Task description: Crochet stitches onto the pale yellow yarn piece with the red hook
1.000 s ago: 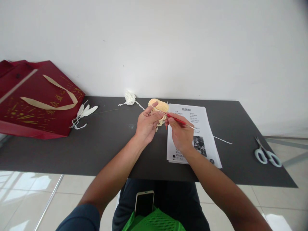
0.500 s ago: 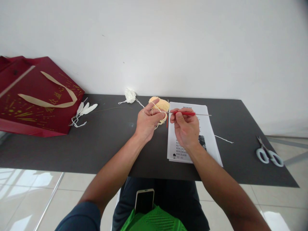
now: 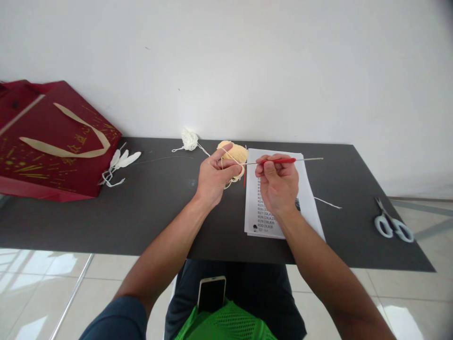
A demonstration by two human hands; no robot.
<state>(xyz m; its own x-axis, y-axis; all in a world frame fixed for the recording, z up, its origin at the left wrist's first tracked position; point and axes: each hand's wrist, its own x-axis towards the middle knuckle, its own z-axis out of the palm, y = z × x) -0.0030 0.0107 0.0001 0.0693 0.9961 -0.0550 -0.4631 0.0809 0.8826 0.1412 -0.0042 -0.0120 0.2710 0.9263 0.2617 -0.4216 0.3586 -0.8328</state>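
Observation:
A crochet hook with a red handle is pinched in my right hand, above the printed sheets. Its thin metal tip reaches left toward my left hand. There, thumb and fingers close on a strand of white yarn that runs over my raised index finger. Any small stitched piece at the fingertips is too small to make out. Just behind that hand lies a pale yellow yarn ball, partly covered. A small white yarn ball rests farther left, its strand leading toward my left hand.
Printed sheets lie under my right hand. White-handled scissors are at the table's right end. At left stand a red gift bag and white leaf-shaped pieces. A phone rests on my lap. A wall backs the table.
My right hand has shifted right and slightly up, drawing the crochet hook away from my left hand. My left hand keeps nearly the same pose. The view has moved slightly.

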